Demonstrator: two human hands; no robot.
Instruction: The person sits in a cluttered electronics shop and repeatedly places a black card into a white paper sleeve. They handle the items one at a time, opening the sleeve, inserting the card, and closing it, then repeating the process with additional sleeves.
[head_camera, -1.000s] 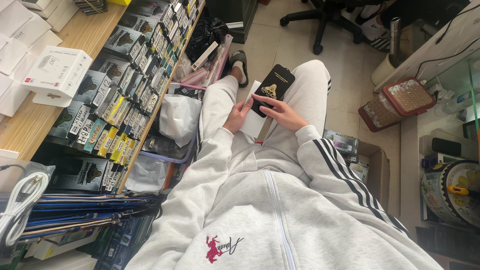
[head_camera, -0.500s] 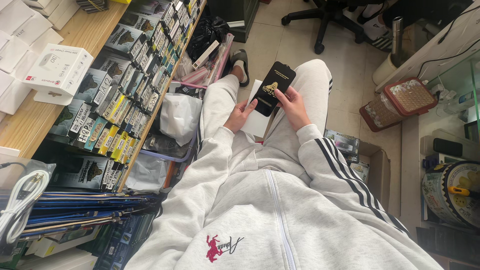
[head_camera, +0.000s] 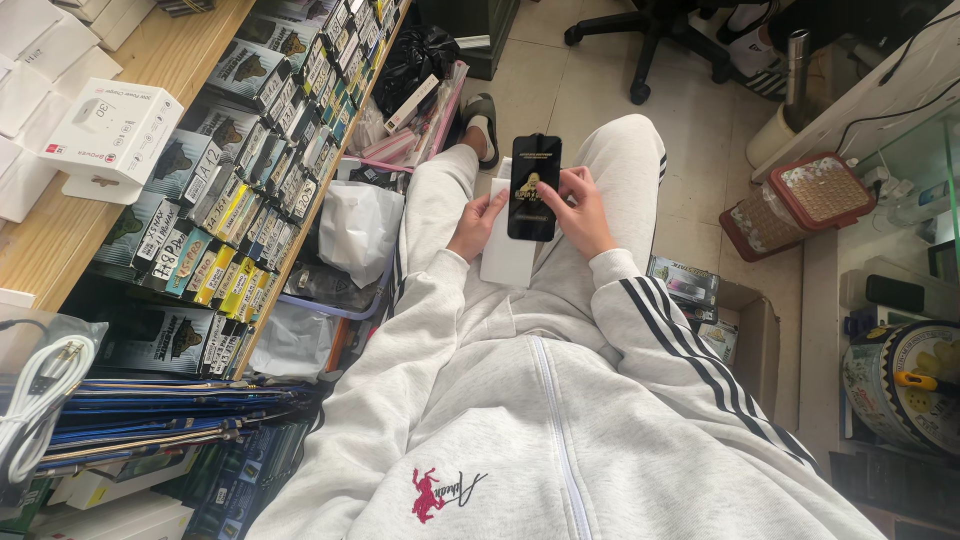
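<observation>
While the person sits with grey sweatpants stretched out over the tiled floor (head_camera: 600, 80), the right hand (head_camera: 583, 208) holds a flat black rectangular panel (head_camera: 534, 186), glossy with a gold emblem at its middle, standing upright above the lap. Its fingers (head_camera: 563, 183) are curled closed around the panel's right edge, the thumb lying along the lower side. The left hand (head_camera: 478, 222) rests just left of the panel, fingers loosely bent and pressed on a thin white rectangular box (head_camera: 507, 258) that lies flat on the thighs beneath the panel; whether those fingers also touch the panel's left edge cannot be told.

To the left, a wooden tabletop (head_camera: 60, 245) carries matte white cartons, and the shelf below it holds rows of small printed packets (head_camera: 235, 215) standing on edge. A crumpled white plastic bag (head_camera: 358, 228) sits in a bin near the left knee. On the right, a red-rimmed lidded container (head_camera: 797, 205) with a woven-look top stands on the floor, well apart from both hands.
</observation>
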